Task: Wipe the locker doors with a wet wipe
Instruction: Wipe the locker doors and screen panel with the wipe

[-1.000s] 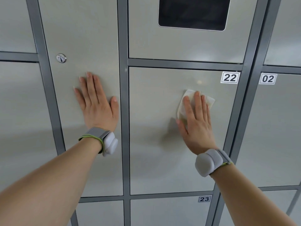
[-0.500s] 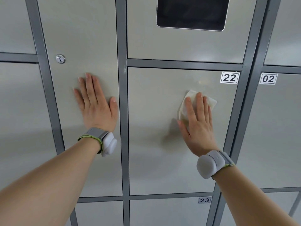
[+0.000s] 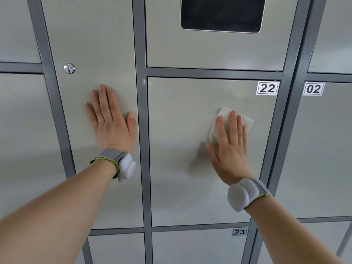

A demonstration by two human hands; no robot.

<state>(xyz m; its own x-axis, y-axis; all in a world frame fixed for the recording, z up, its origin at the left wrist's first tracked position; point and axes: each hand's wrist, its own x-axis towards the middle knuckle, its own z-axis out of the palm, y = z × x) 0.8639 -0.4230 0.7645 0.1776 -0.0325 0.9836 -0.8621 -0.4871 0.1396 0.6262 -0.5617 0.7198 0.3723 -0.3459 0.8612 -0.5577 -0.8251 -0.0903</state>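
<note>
Now | right hand [image 3: 231, 149] flat, unclenched, pressing white crumpled wet wipe [image 3: 247, 123] on grey metal locker door 22 [image 3: 181, 130] | left hand [image 3: 112, 124] flat, grasping nothing, on keyed grey door [image 3: 91, 44]

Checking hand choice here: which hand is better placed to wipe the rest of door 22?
Right. The right hand presses the wipe flat on door 22; the left hand rests bare on the next door.

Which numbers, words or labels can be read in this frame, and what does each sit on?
"22": white label, top right corner of the middle door, where the right hand presses the wet wipe.
"02": second white label, top left corner of the right-hand door.
"23": darker label, top right corner of the lower door.
The lock and dark panel show no text.
</note>
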